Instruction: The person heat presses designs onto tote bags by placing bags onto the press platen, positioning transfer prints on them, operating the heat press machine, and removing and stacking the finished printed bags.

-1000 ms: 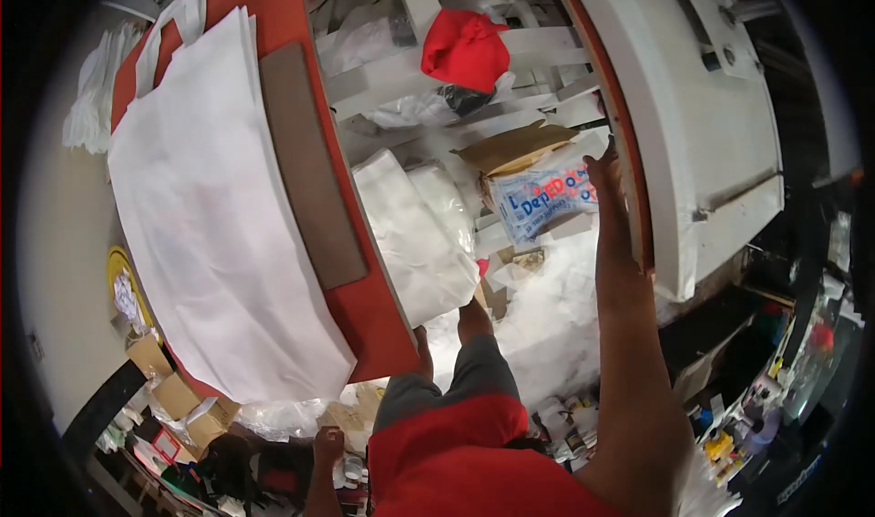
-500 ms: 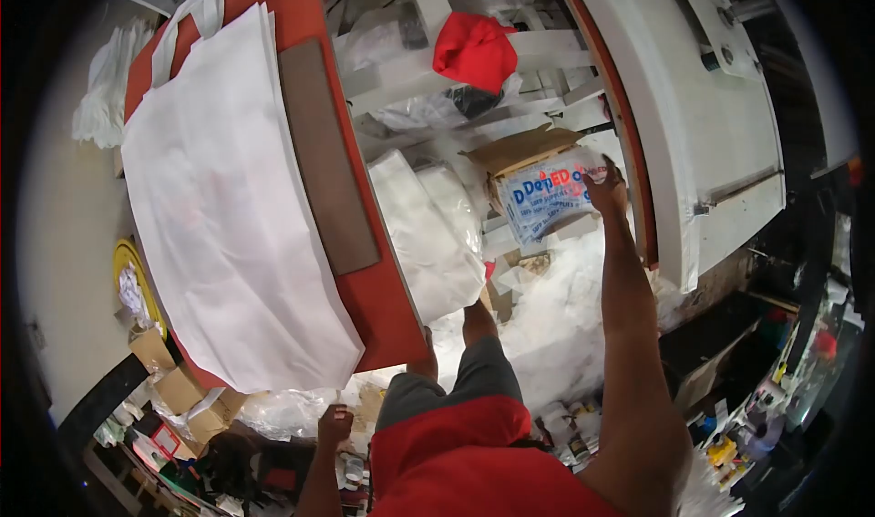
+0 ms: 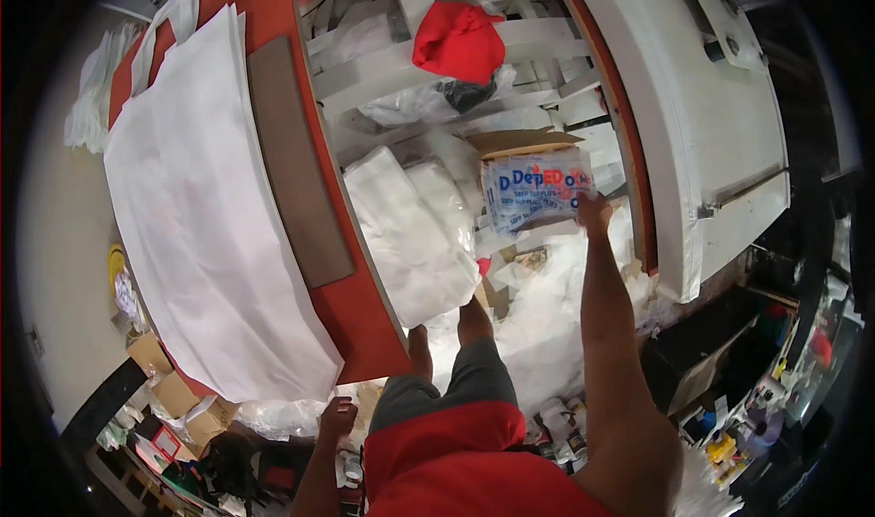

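Observation:
My right hand [image 3: 594, 211] is closed at the lower right corner of a clear plastic sheet [image 3: 533, 193] printed in blue and red. The sheet lies over the mouth of an open cardboard box [image 3: 524, 142], whose contents it covers. Low beside my body, my left hand [image 3: 338, 417] hangs with its fingers curled in and nothing visible in them. It is nearest the front corner of a red-topped table [image 3: 369, 339]. White fabric bags [image 3: 214, 216] with handles lie stacked on that table.
A brown flat board [image 3: 299, 161] lies beside the bags. Under the frame are folded white bags [image 3: 406, 230] in plastic. A red cloth [image 3: 458, 43] hangs over a white beam [image 3: 365, 77]. To the right stands a white machine table [image 3: 720, 152]; cartons [image 3: 173, 394] sit lower left.
My right hand has moved down and slightly left, from over the sheet's right side to its lower corner. The printed sheet now lies flatter and squarer at the box. My left hand stays curled.

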Motion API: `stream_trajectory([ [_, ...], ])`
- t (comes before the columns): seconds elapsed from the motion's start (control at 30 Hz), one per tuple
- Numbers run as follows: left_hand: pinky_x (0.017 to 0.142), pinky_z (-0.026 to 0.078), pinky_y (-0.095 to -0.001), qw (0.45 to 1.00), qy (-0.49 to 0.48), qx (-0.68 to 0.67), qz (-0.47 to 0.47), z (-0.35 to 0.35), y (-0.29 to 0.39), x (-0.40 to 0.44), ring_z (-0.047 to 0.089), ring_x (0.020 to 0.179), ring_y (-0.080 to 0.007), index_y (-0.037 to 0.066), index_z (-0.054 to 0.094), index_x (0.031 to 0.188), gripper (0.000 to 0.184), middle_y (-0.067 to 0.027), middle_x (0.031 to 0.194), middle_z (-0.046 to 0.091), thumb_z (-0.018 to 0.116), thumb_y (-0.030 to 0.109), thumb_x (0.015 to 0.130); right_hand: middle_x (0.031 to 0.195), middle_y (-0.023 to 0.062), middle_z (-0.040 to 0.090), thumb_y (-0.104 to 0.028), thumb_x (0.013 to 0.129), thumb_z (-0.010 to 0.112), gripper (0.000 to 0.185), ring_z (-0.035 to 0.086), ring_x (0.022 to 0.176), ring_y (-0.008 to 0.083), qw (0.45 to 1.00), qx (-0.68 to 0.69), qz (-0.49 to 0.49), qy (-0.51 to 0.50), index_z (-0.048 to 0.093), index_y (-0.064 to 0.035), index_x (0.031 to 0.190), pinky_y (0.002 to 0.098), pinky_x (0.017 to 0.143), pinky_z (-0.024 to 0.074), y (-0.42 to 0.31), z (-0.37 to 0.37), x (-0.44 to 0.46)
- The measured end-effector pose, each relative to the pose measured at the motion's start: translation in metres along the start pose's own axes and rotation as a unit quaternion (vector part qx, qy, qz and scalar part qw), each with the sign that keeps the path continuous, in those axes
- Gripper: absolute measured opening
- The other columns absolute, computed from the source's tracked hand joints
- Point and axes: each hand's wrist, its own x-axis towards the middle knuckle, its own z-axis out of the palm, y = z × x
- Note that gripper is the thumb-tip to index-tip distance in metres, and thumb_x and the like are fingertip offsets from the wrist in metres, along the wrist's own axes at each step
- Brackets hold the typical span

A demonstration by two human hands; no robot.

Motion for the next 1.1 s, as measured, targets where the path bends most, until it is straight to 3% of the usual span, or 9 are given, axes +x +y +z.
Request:
stream_trajectory([
  [0.17,0.084,0.054,-0.0357,1.0,-0.006,0.021,-0.005,-0.006,0.016,0.003,0.069,0.094,-0.025,0.004,0.063,0.107,0.034,-0.0142,0.1,0.07,0.068,0.027,0.083,0.104,0.0259,0.067,-0.044,0.075,0.067,0.057,0.065,0.1,0.039,0.998,-0.036,0.02,0.044,0.065,0.0009,0.11,0.0447,0.089,0.0494,0.0,0.008,-0.001],
  [0.37,0.085,0.054,-0.0353,1.0,-0.003,-0.004,-0.001,0.001,0.009,0.008,0.068,0.095,-0.025,0.002,0.063,0.108,0.036,-0.0146,0.1,0.07,0.068,0.027,0.083,0.099,0.0294,0.066,-0.038,0.075,0.072,0.06,0.063,0.097,0.0446,0.991,-0.02,-0.094,0.097,0.056,0.0026,0.116,0.0506,0.085,0.0494,-0.062,-0.045,-0.037],
  [0.47,0.085,0.052,-0.0353,1.0,-0.005,-0.029,0.011,0.003,0.011,0.003,0.067,0.094,-0.0237,0.002,0.064,0.108,0.034,-0.0136,0.098,0.069,0.068,0.026,0.084,0.098,0.0305,0.065,-0.034,0.077,0.071,0.054,0.063,0.094,0.0466,0.993,-0.001,-0.076,0.087,0.054,-0.0017,0.118,0.0532,0.081,0.0495,-0.049,-0.042,-0.019],
  [0.57,0.085,0.052,-0.0356,0.999,-0.002,-0.019,0.026,0.0,0.016,0.0,0.067,0.095,-0.0234,0.002,0.064,0.107,0.033,-0.0136,0.098,0.069,0.068,0.025,0.084,0.1,0.0275,0.065,-0.029,0.087,0.061,0.034,0.062,0.093,0.0468,0.956,-0.068,-0.184,0.22,0.058,-0.0054,0.111,0.0521,0.079,0.0498,-0.044,-0.039,-0.012],
  [0.8,0.081,0.054,-0.0353,0.999,0.036,-0.002,0.033,0.001,0.009,0.004,0.069,0.091,-0.0258,0.003,0.063,0.108,0.034,-0.0153,0.098,0.069,0.066,0.028,0.085,0.105,0.0229,0.065,-0.031,0.092,0.053,0.031,0.061,0.096,0.0433,0.96,-0.005,-0.23,0.158,0.065,-0.0039,0.101,0.0483,0.083,0.0489,-0.048,-0.042,-0.004],
  [0.83,0.08,0.054,-0.0352,0.999,0.037,-0.009,0.03,-0.001,0.015,0.002,0.069,0.091,-0.0258,0.003,0.063,0.108,0.034,-0.0153,0.098,0.07,0.066,0.028,0.085,0.106,0.0219,0.065,-0.032,0.091,0.054,0.032,0.062,0.095,0.0423,0.944,-0.077,-0.28,0.154,0.066,-0.0041,0.102,0.048,0.083,0.0493,-0.048,-0.046,-0.006],
  [0.93,0.079,0.055,-0.0347,0.998,0.042,-0.014,0.035,-0.002,0.014,0.001,0.069,0.091,-0.0254,0.003,0.063,0.108,0.033,-0.015,0.098,0.07,0.065,0.027,0.085,0.107,0.0189,0.065,-0.035,0.085,0.061,0.036,0.063,0.094,0.0403,0.929,-0.156,-0.257,0.216,0.067,-0.0059,0.105,0.0475,0.084,0.0506,-0.067,-0.043,-0.018],
  [1.0,0.079,0.055,-0.0345,0.998,0.043,-0.012,0.046,-0.001,0.007,0.004,0.069,0.09,-0.025,0.003,0.064,0.108,0.033,-0.0149,0.098,0.07,0.065,0.027,0.085,0.108,0.0185,0.065,-0.039,0.079,0.068,0.042,0.063,0.095,0.0407,0.98,-0.066,-0.15,0.112,0.067,-0.0084,0.108,0.0476,0.084,0.0513,-0.079,-0.053,-0.017],
  [1.1,0.079,0.055,-0.0349,0.998,0.038,-0.037,0.016,-0.005,0.003,-0.003,0.069,0.09,-0.025,0.003,0.064,0.107,0.033,-0.0146,0.097,0.07,0.066,0.026,0.084,0.106,0.02,0.065,-0.04,0.074,0.074,0.045,0.064,0.095,0.0402,0.987,-0.069,-0.115,0.093,0.067,-0.0105,0.107,0.0479,0.081,0.0521,-0.099,-0.058,-0.014],
])
